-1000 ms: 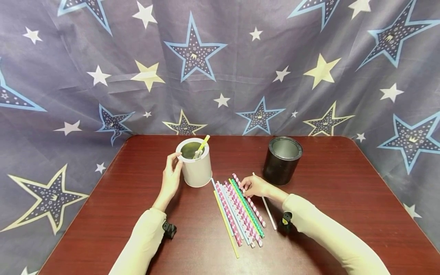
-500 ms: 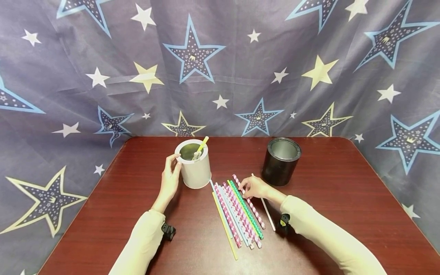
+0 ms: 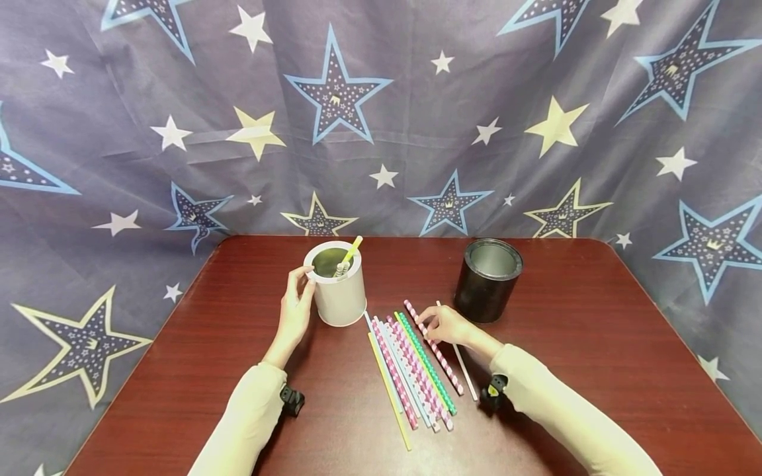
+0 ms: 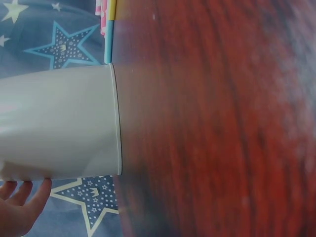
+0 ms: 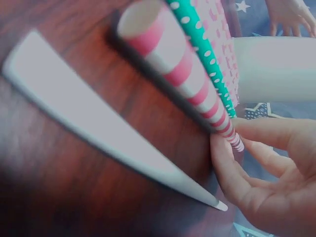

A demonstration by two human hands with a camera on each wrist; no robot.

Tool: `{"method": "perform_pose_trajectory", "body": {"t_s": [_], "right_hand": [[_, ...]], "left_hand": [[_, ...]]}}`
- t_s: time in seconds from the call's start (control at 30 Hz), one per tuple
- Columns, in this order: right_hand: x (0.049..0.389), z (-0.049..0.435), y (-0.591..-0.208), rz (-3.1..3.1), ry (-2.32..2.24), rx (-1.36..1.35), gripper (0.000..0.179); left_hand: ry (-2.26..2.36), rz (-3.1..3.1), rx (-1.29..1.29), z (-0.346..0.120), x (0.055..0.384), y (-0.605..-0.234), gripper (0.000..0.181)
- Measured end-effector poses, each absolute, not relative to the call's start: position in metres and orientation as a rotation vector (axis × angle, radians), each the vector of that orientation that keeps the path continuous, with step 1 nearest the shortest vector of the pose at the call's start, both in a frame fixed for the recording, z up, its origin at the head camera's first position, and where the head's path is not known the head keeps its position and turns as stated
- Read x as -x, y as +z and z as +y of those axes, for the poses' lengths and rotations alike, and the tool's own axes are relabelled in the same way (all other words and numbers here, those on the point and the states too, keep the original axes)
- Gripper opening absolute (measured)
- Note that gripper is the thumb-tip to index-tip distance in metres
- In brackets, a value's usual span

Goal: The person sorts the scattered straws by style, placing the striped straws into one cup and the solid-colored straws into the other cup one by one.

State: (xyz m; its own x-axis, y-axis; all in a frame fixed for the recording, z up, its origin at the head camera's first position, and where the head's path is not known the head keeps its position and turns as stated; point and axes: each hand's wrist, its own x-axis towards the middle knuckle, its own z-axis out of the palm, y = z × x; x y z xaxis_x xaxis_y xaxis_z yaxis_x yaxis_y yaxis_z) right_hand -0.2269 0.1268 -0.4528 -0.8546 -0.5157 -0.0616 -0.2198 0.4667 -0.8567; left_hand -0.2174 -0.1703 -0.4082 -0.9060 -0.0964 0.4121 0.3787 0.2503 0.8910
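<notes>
My left hand [image 3: 294, 311] rests its fingertips against the left side of a white can [image 3: 341, 301], near the rim. In the left wrist view the fingers [image 4: 37, 200] touch the can's wall. A yellow straw [image 3: 353, 247] and pale-tipped straws [image 3: 342, 268] lean inside it. My right hand [image 3: 451, 325] pinches a pink-and-white striped straw [image 3: 445, 365] between thumb and fingers, close to its far end. That straw lies slightly apart from a green dotted straw [image 5: 202, 44]. A plain white straw [image 5: 98, 118] lies on its other side.
Several pink-patterned, blue and yellow straws [image 3: 389, 390] lie side by side on the red-brown table [image 3: 196, 370]. Behind the right hand stands a black can [image 3: 485, 291], its top uncovered. A star-patterned curtain [image 3: 411, 132] hangs along the table's far edge.
The right hand has shifted slightly right with the striped straw, widening the gap to the green one. The left hand stays at the white can.
</notes>
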Motion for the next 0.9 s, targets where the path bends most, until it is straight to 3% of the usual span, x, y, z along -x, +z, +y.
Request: {"method": "perform_pose_trajectory", "body": {"t_s": [0.9], "right_hand": [[0.220, 0.117, -0.427, 2.164, -1.886, 0.386, 0.040]], "left_hand": [[-1.700, -2.148, 0.249, -0.172, 0.219, -0.410, 0.029]]}}
